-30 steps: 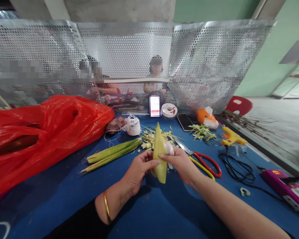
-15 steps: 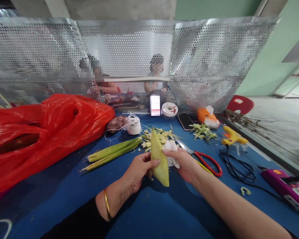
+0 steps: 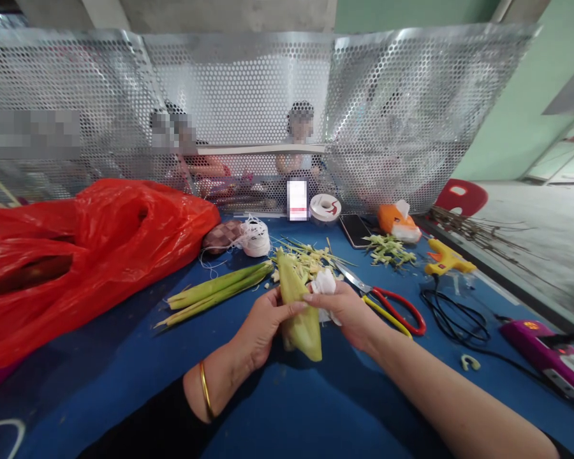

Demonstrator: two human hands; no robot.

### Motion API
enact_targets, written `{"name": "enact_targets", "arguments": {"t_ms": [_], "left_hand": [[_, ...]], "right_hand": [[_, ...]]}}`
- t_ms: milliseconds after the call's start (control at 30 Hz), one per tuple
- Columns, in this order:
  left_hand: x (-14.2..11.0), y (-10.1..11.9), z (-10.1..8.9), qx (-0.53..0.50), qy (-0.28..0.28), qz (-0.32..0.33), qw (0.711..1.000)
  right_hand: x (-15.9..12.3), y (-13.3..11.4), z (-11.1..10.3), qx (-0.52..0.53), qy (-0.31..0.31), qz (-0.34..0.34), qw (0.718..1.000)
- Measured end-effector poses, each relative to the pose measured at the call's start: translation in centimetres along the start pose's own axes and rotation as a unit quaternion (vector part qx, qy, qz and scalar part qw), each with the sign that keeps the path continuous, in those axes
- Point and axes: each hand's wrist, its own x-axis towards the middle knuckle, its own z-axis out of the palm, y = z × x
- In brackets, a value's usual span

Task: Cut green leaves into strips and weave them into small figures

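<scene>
Between my two hands is a broad, pale green, husk-like leaf [image 3: 302, 331], its pointed tip upward and its lower end towards me. My left hand [image 3: 263, 325], with a gold bangle at the wrist, pinches its left edge under the thumb. My right hand [image 3: 351, 312] is closed round a crumpled white tissue [image 3: 325, 282], and its thumb presses on the leaf's right side. Long green husk pieces [image 3: 220, 290] lie to the left of my hands. Behind the leaf is a heap of pale green scraps [image 3: 310, 258]. Red-and-yellow-handled scissors [image 3: 397, 311] rest beyond my right forearm.
A red plastic bag [image 3: 143, 223] fills the left side, near white string [image 3: 256, 237]. Further back are a ribbon spool [image 3: 325, 209], a dark phone [image 3: 355, 229] and a tissue pack [image 3: 397, 221]. At right lie a yellow glue gun [image 3: 447, 258], its cable and a purple power strip [image 3: 550, 360].
The leaf has shifted slightly left and turned, and its lower part looks more folded. My right thumb has moved left across it with the tissue.
</scene>
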Motion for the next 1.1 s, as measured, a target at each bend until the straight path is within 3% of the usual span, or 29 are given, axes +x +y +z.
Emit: {"name": "enact_targets", "arguments": {"t_ms": [100, 267, 367, 467, 600, 800, 933, 1100], "left_hand": [[0.1, 0.0, -0.1, -0.006, 0.017, 0.005, 1.0], [-0.3, 0.1, 0.2, 0.008, -0.036, -0.003, 0.999], [-0.4, -0.2, 0.3, 0.043, -0.058, -0.002, 0.997], [-0.3, -0.4, 0.3, 0.061, -0.025, 0.015, 0.998], [-0.3, -0.5, 0.2, 0.07, -0.025, 0.031, 0.997], [-0.3, -0.5, 0.1, 0.08, -0.006, -0.007, 0.997], [-0.3, -0.5, 0.1, 0.095, -0.042, -0.003, 0.995], [-0.3, -0.4, 0.2, 0.089, -0.049, 0.03, 0.994]], "right_hand": [[0.5, 0.3, -0.4, -0.004, 0.023, -0.01, 1.0], [1.4, -0.2, -1.1, 0.039, 0.09, -0.033, 0.995], [0.8, -0.7, -0.5, 0.058, 0.011, -0.008, 0.998], [-0.3, -1.1, 0.5, 0.021, -0.083, -0.023, 0.996], [-1.0, -1.1, 1.1, -0.062, -0.055, -0.092, 0.992], [-0.6, -0.9, 0.9, -0.083, -0.065, -0.104, 0.989], [-0.3, -0.6, 0.5, -0.08, -0.004, -0.095, 0.992], [0.0, -0.3, 0.2, -0.09, 0.089, -0.164, 0.978]]}}
